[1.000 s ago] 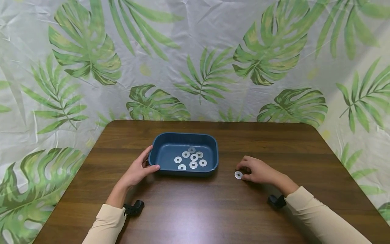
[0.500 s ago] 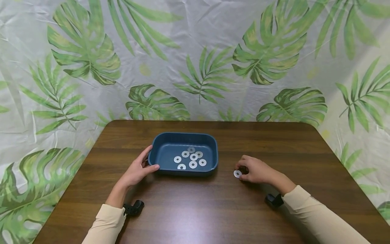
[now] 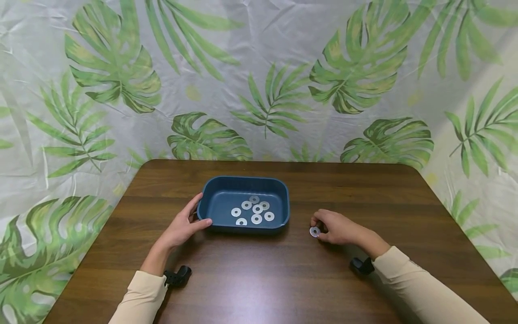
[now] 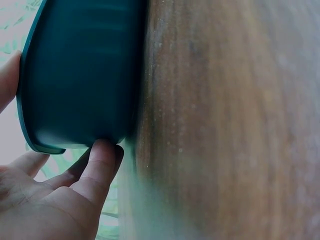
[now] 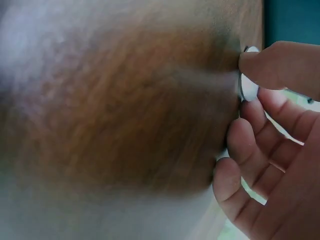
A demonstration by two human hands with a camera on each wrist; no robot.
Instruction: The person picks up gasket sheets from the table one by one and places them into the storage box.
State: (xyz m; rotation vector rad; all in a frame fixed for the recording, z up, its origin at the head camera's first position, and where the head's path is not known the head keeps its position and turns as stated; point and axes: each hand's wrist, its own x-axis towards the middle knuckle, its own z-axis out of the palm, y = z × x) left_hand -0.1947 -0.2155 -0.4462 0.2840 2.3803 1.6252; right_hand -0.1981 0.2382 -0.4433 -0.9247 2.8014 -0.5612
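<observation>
A blue rectangular dish (image 3: 243, 229) with rounded corners stands on the table, and several silver washers (image 3: 253, 219) lie in it, a few overlapping. My left hand (image 3: 180, 228) holds the dish at its left end, thumb on the front rim and fingers along the side wall (image 4: 85, 75). To the right of the dish, my right hand (image 3: 341, 227) pinches one more washer (image 3: 312, 232) between thumb and fingertips, low over the tabletop. The right wrist view shows that washer (image 5: 249, 87) on edge under the thumb (image 5: 280, 65), with the other fingers curled below.
The brown wooden table (image 3: 243, 279) has rounded far corners. Behind it hangs a pale cloth (image 3: 275, 45) printed with green leaves. A black band with a small device (image 3: 178, 276) is on the left wrist, and another black device (image 3: 361, 265) on the right.
My right hand has shifted slightly left toward the dish with the washer between its fingers. The left hand and the dish have not visibly moved.
</observation>
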